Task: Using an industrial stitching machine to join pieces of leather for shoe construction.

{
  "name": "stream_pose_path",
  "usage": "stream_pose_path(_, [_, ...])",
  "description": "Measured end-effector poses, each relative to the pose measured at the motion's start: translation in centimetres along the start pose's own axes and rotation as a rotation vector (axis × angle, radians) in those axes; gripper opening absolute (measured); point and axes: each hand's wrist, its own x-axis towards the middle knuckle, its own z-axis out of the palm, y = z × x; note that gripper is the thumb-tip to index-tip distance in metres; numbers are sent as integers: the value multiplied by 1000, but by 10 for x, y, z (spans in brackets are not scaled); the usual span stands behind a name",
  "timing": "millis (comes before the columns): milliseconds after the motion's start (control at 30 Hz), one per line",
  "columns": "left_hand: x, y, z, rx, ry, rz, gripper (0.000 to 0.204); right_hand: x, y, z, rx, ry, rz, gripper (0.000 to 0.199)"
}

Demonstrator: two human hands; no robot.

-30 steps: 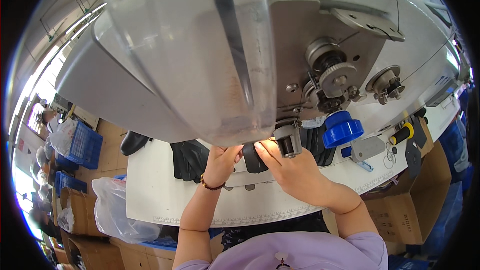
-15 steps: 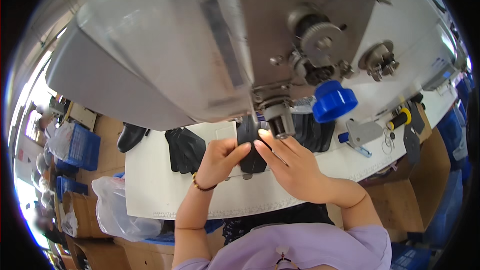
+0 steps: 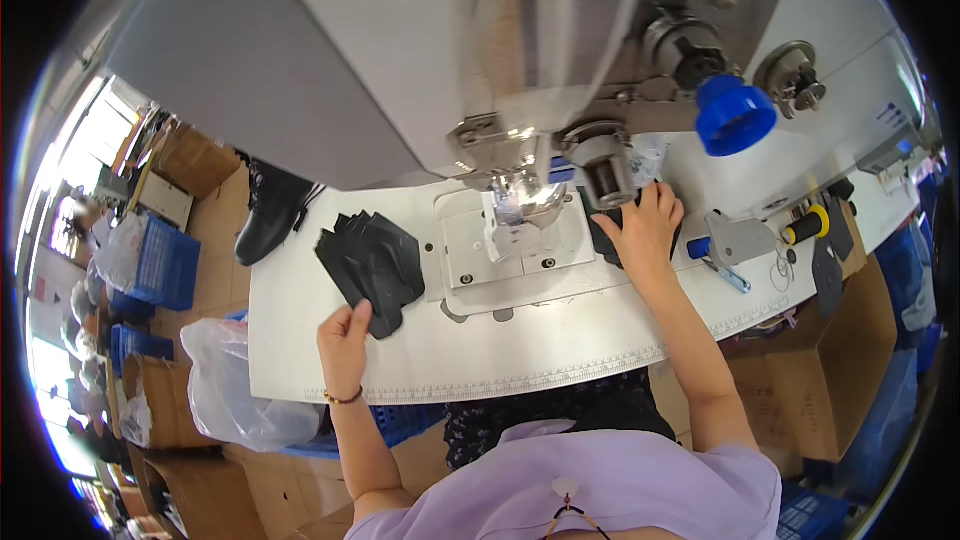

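On the left part of the white table, a fanned pile of black leather-like pieces point(image 3: 375, 258) lies beside the sewing machine's plate. My left hand point(image 3: 343, 345) is closed, thumb and fingers pinching the near lower edge of that pile. To the right of the plate, more black pieces point(image 3: 608, 245) lie partly hidden beneath my right hand point(image 3: 648, 230). That hand rests over them with its thumb and fingers apart. Between the hands, under the machine head, the metal sewing plate point(image 3: 500, 285) shows no black piece on it.
The large sewing machine head point(image 3: 400, 60) hangs over the table, a blue knob point(image 3: 735, 115) on its right. A black boot point(image 3: 270, 210) stands at the left. Yellow-and-black thread spool point(image 3: 806, 226), grey bracket point(image 3: 738, 238) and cardboard box point(image 3: 830, 370) are at the right; a plastic bag point(image 3: 240, 390) hangs left.
Both hands have left the black piece under the machine head, which is gone from there. My left hand moved left to one pile, my right hand moved right to the other. The view has shifted.
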Motion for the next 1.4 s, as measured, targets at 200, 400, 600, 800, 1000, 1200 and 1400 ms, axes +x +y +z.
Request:
stream_pose_path(200, [16,-21,-5,102,152,52,31,-3,19,20,279,-33,160,49])
stream_pose_path(400, [24,-34,18,115,94,79,29,-16,26,8,418,-62,103,33])
stream_pose_path(600, [40,-36,37,99,49,104,27,-16,26,6,451,-12,100,21])
stream_pose_path(800, [38,-35,35,264,121,82,27,-21,16,-41,618,47,114,14])
stream_pose_path(1000, [25,16,42,454,165,387,27,-40,30,-77,1345,-207,488,11])
stream_pose_path(1200, [-15,89,84,-430,-780,374,20,-33,-29,-101,1728,-525,465,14])
stream_pose_path(1400, [-6,113,88,-666,-960,13,19,-4,-35,-141,1273,-503,18,20])
